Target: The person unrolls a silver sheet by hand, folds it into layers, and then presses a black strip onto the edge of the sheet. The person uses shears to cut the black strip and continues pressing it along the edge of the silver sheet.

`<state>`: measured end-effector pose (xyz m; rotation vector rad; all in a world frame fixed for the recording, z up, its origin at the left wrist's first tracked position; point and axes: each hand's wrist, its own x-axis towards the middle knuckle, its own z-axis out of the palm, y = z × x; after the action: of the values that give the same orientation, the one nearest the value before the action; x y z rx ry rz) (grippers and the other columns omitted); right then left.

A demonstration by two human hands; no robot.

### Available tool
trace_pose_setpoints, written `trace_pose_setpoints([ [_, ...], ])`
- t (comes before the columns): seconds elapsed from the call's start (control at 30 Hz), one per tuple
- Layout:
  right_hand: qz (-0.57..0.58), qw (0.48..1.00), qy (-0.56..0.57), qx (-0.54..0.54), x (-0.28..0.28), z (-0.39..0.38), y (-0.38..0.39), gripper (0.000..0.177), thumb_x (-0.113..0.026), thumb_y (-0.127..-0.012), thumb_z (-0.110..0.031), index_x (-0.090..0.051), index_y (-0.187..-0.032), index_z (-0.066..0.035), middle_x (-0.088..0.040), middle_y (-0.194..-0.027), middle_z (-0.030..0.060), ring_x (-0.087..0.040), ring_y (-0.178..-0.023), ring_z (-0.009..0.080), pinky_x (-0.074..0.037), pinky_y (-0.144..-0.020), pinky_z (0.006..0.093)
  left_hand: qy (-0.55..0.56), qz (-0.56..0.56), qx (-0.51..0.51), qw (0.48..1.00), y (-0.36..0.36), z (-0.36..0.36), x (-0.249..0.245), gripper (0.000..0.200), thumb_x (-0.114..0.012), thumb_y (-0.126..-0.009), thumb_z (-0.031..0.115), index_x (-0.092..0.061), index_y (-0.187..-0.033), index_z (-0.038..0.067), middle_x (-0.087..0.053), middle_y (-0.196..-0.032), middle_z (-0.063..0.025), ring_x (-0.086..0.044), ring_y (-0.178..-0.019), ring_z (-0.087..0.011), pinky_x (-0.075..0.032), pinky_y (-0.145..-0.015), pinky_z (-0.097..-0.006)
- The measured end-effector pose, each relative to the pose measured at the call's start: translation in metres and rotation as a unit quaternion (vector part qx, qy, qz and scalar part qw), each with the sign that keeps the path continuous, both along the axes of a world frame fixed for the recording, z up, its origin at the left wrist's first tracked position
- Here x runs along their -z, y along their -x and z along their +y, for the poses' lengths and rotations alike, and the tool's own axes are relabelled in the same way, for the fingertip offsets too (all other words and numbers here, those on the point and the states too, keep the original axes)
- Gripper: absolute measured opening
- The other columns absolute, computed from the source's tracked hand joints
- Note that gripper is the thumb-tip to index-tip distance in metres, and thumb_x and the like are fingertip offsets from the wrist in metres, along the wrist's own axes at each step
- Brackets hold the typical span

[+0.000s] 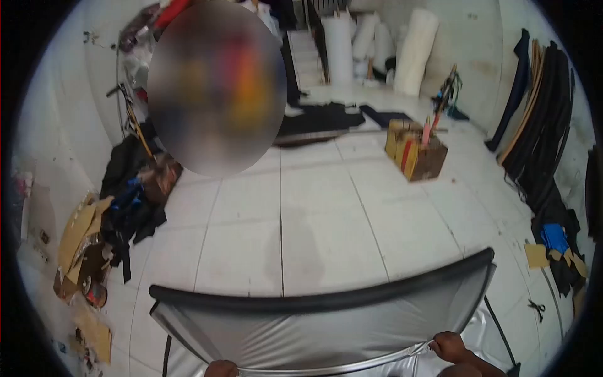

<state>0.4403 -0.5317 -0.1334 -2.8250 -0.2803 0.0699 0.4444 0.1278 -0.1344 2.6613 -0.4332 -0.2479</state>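
Pinching the fabric (326, 330) edge, right hand (450, 347) closed on it; left hand (221, 369) mostly cut off, grip unclear; even tension advised.

The fabric sheet (326, 327) stretches across just in front of me, my left hand (221, 369) at its near edge and my right hand (451, 347) gripping that edge further right. Beyond it, right of centre, a cardboard box (418, 151) stands on the floor (314, 213), with rolls of material (377, 44) behind it at the far wall. Cardboard scraps (81, 235) and a heap of cloth (129, 201) lie left; scissors (536, 307) lie right.
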Motion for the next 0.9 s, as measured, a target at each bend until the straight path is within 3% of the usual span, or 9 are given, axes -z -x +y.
trace_pose_setpoints([
  [0.07,0.141,0.989,0.037,0.01,-0.021,0.011,0.055,0.028,-0.059,-0.081,-0.029,-0.063,-0.09,-0.003,-0.063,-0.08,0.0155,-0.061,-0.08,0.0331,-0.048,-0.078,0.0416,-0.016,0.107,-0.047,0.993,0.042,-0.021,-0.011,0.023,-0.052,-0.088,0.02,-0.061,-0.101,0.003,-0.063,-0.1,-0.0189,-0.06,-0.093,-0.0309,-0.044,-0.083,-0.0457],
  [0.1,0.165,0.966,0.119,-0.16,-0.063,0.024,0.071,0.035,-0.059,-0.082,-0.031,-0.06,-0.105,-0.005,-0.06,-0.102,0.0172,-0.057,-0.102,0.0279,-0.046,-0.086,0.0374,-0.007,0.145,-0.053,0.988,0.058,-0.021,0.005,0.024,-0.053,-0.088,0.022,-0.061,-0.101,0.003,-0.063,-0.1,-0.0189,-0.059,-0.094,-0.031,-0.044,-0.084,-0.0452],
  [0.37,0.604,0.779,-0.04,-0.16,0.052,-0.031,0.114,0.047,-0.066,-0.075,-0.028,-0.054,-0.115,-0.006,-0.054,-0.113,0.0157,-0.049,-0.111,0.0289,-0.039,-0.094,0.0396,-0.015,0.386,0.108,0.916,0.02,0.01,0.064,0.034,-0.057,-0.087,0.036,-0.063,-0.097,0.004,-0.062,-0.1,-0.0186,-0.058,-0.097,-0.0314,-0.044,-0.088,-0.0407],
  [0.43,0.508,0.849,0.048,-0.134,0.039,-0.051,0.033,0.051,-0.068,-0.073,-0.027,-0.052,-0.117,-0.006,-0.053,-0.116,0.0154,-0.047,-0.114,0.0292,-0.037,-0.096,0.0402,-0.08,0.393,0.141,0.905,-0.028,0.007,0.047,0.036,-0.058,-0.087,0.039,-0.064,-0.096,0.005,-0.062,-0.101,-0.0186,-0.058,-0.098,-0.0316,-0.044,-0.089,-0.0396],
  [0.53,0.164,0.984,0.064,0.01,-0.022,-0.017,-0.099,0.057,-0.071,-0.071,-0.025,-0.05,-0.121,-0.006,-0.051,-0.12,0.0148,-0.044,-0.117,0.0296,-0.035,-0.099,0.041,-0.101,0.07,0.028,0.992,-0.134,-0.037,0.008,0.053,-0.069,-0.075,0.039,-0.055,-0.114,0.006,-0.054,-0.117,-0.0214,-0.05,-0.111,-0.0348,-0.039,-0.096,-0.0435],
  [0.67,-0.044,0.992,0.114,-0.004,-0.003,0.011,-0.186,0.067,-0.074,-0.067,-0.024,-0.046,-0.125,-0.007,-0.048,-0.126,0.0141,-0.04,-0.122,0.0301,-0.032,-0.103,0.0421,-0.138,-0.127,0.068,0.98,-0.203,-0.073,0.005,0.059,-0.072,-0.073,0.028,-0.048,-0.12,0.004,-0.044,-0.129,-0.0229,-0.041,-0.121,-0.0384,-0.037,-0.099,-0.0428],
  [0.77,-0.085,0.988,0.126,-0.033,0.033,0.005,-0.204,0.049,-0.067,-0.075,-0.022,-0.052,-0.12,-0.009,-0.053,-0.12,0.0109,-0.049,-0.115,0.0272,-0.034,-0.103,0.0434,-0.095,-0.215,0.037,0.971,-0.226,-0.063,0.042,0.039,-0.068,-0.074,0.017,-0.056,-0.109,0.004,-0.055,-0.109,-0.0201,-0.051,-0.105,-0.0364,-0.043,-0.087,-0.0441],
  [0.83,-0.22,0.971,0.066,-0.066,0.036,-0.005,-0.199,0.025,-0.062,-0.079,-0.018,-0.058,-0.101,-0.008,-0.059,-0.101,0.0108,-0.058,-0.097,0.0288,-0.046,-0.087,0.0422,-0.114,-0.191,0.02,0.975,-0.232,-0.044,0.052,0.028,-0.064,-0.075,0.012,-0.06,-0.101,0.003,-0.057,-0.093,-0.0181,-0.054,-0.091,-0.0363,-0.044,-0.078,-0.045],
  [0.9,-0.145,0.987,0.07,-0.012,0.03,-0.008,-0.198,0.013,-0.058,-0.078,-0.015,-0.055,-0.088,-0.007,-0.059,-0.09,0.0125,-0.059,-0.086,0.0302,-0.047,-0.075,0.0433,-0.067,-0.258,0.012,0.964,-0.223,-0.046,0.037,0.014,-0.059,-0.073,0.004,-0.064,-0.086,0.002,-0.053,-0.071,-0.0152,-0.053,-0.069,-0.036,-0.043,-0.063,-0.0456],
])
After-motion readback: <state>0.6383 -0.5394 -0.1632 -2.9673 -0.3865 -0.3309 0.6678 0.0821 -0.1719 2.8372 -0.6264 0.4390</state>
